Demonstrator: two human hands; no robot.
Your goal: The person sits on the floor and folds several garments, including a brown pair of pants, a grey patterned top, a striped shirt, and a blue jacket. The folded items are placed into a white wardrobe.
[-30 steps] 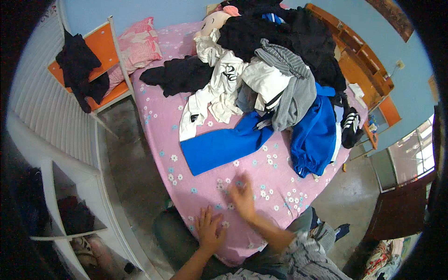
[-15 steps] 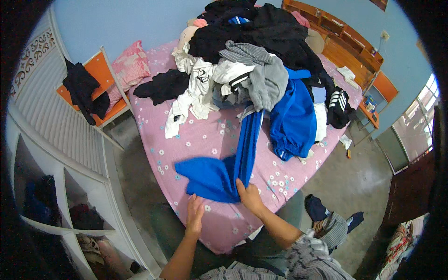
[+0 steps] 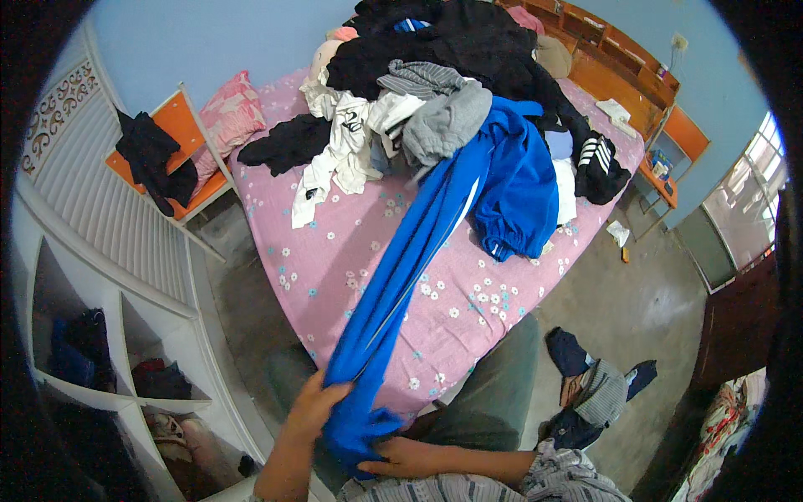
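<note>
Blue track pants [image 3: 400, 284] with a thin white stripe stretch from the clothes pile [image 3: 468, 54] down over the near edge of the bed to me. My left hand [image 3: 316, 406] is wrapped round the side of the blue cloth near its lower end. Close to my lap, my right hand [image 3: 410, 458] pinches the bottom end of the same cloth, its fingertips partly hidden in the folds. The upper end of the pants lies beside a grey garment [image 3: 447, 125] and another blue garment [image 3: 523, 188], where I cannot tell them fully apart.
White shirts [image 3: 343, 155] and a black garment [image 3: 284, 144] lie on the pink flowered bedsheet [image 3: 293, 259]. An orange chair [image 3: 176, 121] with dark clothing stands at left, above white shelves [image 3: 125, 402]. More clothes [image 3: 598, 393] lie on the floor at right.
The blue track pants have been drawn out of the pile toward me and straightened. My left hand has taken hold of them and moved down-left; my right hand has come down toward my lap.
</note>
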